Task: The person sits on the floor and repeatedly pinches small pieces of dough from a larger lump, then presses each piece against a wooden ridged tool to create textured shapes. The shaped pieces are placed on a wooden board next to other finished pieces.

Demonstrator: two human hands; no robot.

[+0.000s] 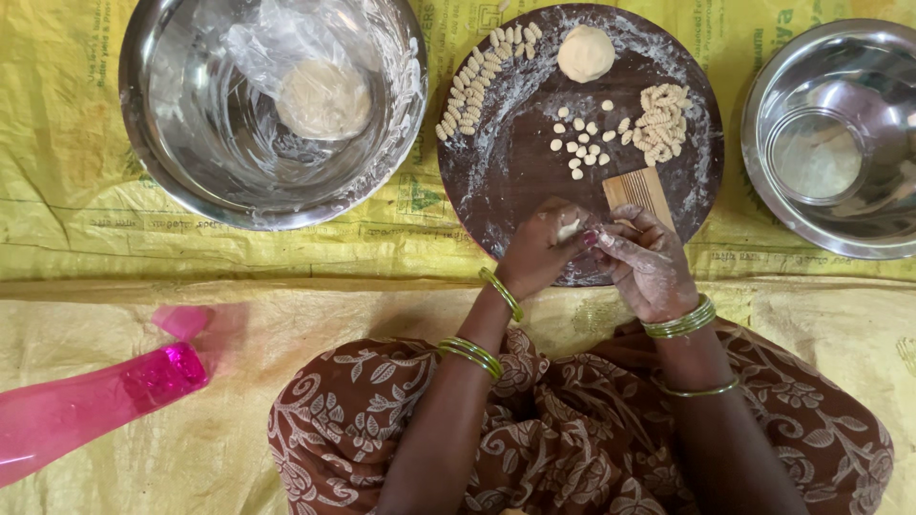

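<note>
A yellow sheet [86, 238] covers the floor under everything. At upper left stands a big steel bowl [172, 143] holding a dough lump [324, 98] under clear plastic wrap [277, 43]. At right is a second steel bowl [859, 219] with a small steel cup [816, 154] inside it. Between them lies a round dark board [515, 162], dusted with flour. A pink bottle [91, 405] lies on its side at lower left.

On the board, a dough ball [586, 52] sits near the far edge, shaped ridged pieces [482, 76] run along the left rim, another heap [661, 122] lies at right, and small plain bits [580, 143] are scattered in the middle. A ridged wooden comb [637, 194] rests at the near edge, just beyond the right hand [649, 267].

The left hand [539, 253] is curled narrow, pinching a dough bit [569, 229] at its fingertips. The right hand, floury, is half closed, its fingertips meeting the left hand's at that bit.
</note>
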